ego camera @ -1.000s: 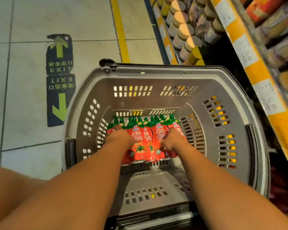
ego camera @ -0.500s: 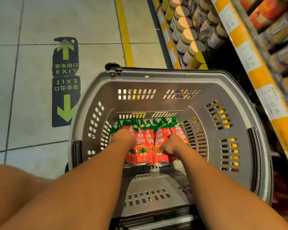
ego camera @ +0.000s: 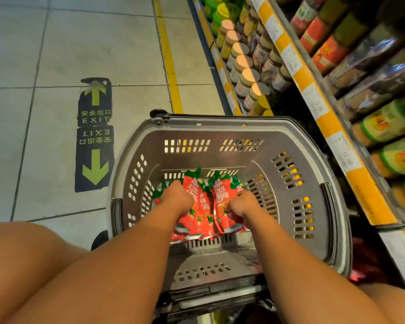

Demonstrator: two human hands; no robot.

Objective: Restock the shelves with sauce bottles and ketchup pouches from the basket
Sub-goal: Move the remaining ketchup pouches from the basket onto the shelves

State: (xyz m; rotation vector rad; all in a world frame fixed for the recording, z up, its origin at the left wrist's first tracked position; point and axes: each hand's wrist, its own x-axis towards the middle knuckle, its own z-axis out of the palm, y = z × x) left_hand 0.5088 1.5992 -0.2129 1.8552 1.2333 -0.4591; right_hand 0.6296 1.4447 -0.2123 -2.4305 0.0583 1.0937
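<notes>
Both my hands are down inside the grey basket (ego camera: 222,136), which stands on the tiled floor (ego camera: 56,43) just beside the shelves (ego camera: 313,90). My left hand (ego camera: 177,198) grips the left side of the bundle of ketchup pouches (ego camera: 202,206); my right hand (ego camera: 242,203) grips the right side. The fingers of both hands curl round and under the red packs – the fingertips themselves are hidden beneath the pouches, so I cannot tell how deep the hold goes.

Change since a second ago: the pouches lay in a flat, even row on the basket floor. Now the row is bunched and buckled, the green tops tilt at different angles, and the bundle appears to sit higher against the far wall. I judge this as the start of the lift – the grasp is made and the load is coming off the bottom.

Meaning for the task: this batch is secured but not yet out of the basket. No sauce bottles show inside it. The next move calls for carrying the bundle to the right, toward the shelves, where jars (ego camera: 243,64) already stand. Risk: loose outer pouches may slip from the sides.
</notes>
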